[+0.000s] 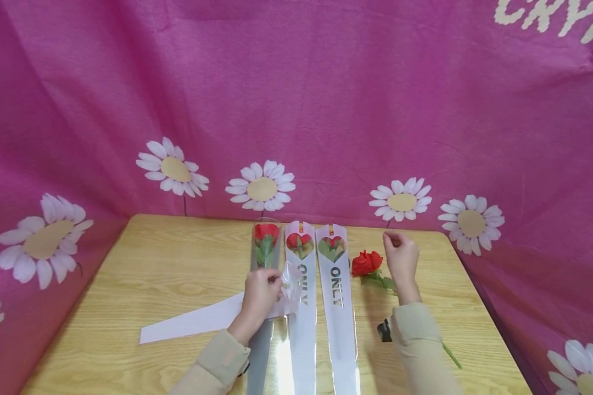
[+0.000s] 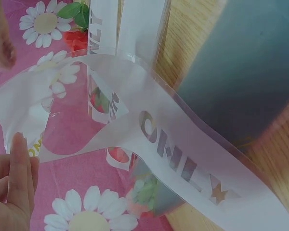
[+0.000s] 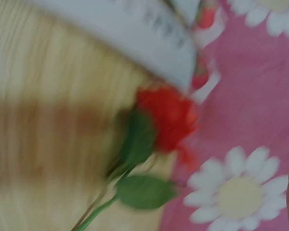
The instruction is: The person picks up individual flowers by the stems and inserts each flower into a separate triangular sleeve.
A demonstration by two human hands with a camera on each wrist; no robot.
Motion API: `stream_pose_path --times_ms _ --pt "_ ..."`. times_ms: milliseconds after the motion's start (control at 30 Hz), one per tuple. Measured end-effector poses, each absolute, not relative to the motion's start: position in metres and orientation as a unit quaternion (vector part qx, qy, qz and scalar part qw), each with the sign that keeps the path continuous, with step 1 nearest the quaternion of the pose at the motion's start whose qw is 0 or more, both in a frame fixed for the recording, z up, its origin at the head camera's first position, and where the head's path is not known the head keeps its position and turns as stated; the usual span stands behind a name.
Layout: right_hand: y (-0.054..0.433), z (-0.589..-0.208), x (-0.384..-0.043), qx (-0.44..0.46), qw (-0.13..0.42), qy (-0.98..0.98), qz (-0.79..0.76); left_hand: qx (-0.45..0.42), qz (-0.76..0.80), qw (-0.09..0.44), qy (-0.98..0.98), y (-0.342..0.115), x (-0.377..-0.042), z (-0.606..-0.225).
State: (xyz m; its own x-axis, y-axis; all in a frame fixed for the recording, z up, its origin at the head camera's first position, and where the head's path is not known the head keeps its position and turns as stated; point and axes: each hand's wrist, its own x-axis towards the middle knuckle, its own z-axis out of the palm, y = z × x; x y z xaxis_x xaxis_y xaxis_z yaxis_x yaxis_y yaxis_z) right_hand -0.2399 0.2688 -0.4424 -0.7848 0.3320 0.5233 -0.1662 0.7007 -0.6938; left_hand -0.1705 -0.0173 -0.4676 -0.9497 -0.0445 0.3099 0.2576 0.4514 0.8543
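My left hand (image 1: pixel 259 296) pinches the wide end of a clear and white flower sleeve (image 1: pixel 192 321), whose narrow end points left. Large cut-out letters show on this sleeve (image 2: pixel 159 139) in the left wrist view. Just beneath lies a red rose (image 1: pixel 266 236) in a clear sleeve with a grey back. My right hand (image 1: pixel 402 260) is raised at the right, fingers curled and thumb near the fingertips, with nothing visible in them. Beside it a loose red rose (image 1: pixel 367 264) lies on the table; its bloom and leaves (image 3: pixel 144 192) are blurred in the right wrist view.
Two white sleeves printed ONLY (image 1: pixel 302 312), each with a rose behind a heart window, lie side by side mid-table. A small black object (image 1: pixel 384 331) sits by the right cuff. Behind the wooden table (image 1: pixel 178 247) hangs a pink cloth (image 1: pixel 296 109) with daisies.
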Motion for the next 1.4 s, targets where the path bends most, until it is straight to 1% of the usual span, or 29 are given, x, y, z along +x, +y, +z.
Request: stream_pose_path --times_ms 67,167,267,400,467,533,833,1067,1233,1400 --pt "0.284 -0.451 -0.245 -0.056 0.315 -0.880 0.352 -0.063 -0.527 0.139 -0.836 -0.018 -0.170 -0.468" --pt "0.303 -0.464 -0.248 -0.069 0.271 -0.904 0.324 -0.060 -0.532 0.134 -0.834 -0.018 -0.170 -0.467" --pt "0.315 -0.478 -0.246 -0.080 0.206 -0.928 0.300 -0.062 -0.537 0.127 -0.832 -0.017 -0.169 -0.468" --pt "0.324 -0.493 -0.240 -0.085 0.096 -0.948 0.292 -0.060 -0.541 0.114 -0.831 -0.017 -0.167 -0.469" --pt "0.326 -0.499 -0.238 -0.079 0.057 -0.953 0.287 -0.060 -0.542 0.112 -0.831 -0.017 -0.167 -0.469" --pt "0.326 -0.505 -0.237 -0.073 0.033 -0.956 0.282 -0.060 -0.542 0.113 -0.830 -0.017 -0.167 -0.469" --pt "0.318 -0.520 -0.239 -0.047 0.006 -0.967 0.251 -0.069 -0.536 0.119 -0.833 -0.017 -0.168 -0.471" --pt "0.314 -0.523 -0.242 -0.069 -0.005 -0.969 0.239 -0.076 -0.530 0.121 -0.836 -0.018 -0.168 -0.471" --pt "0.311 -0.524 -0.244 -0.055 -0.006 -0.975 0.217 -0.068 -0.530 0.117 -0.837 -0.018 -0.168 -0.471" --pt "0.311 -0.526 -0.244 -0.043 0.003 -0.979 0.199 -0.069 -0.527 0.119 -0.839 -0.018 -0.168 -0.471"
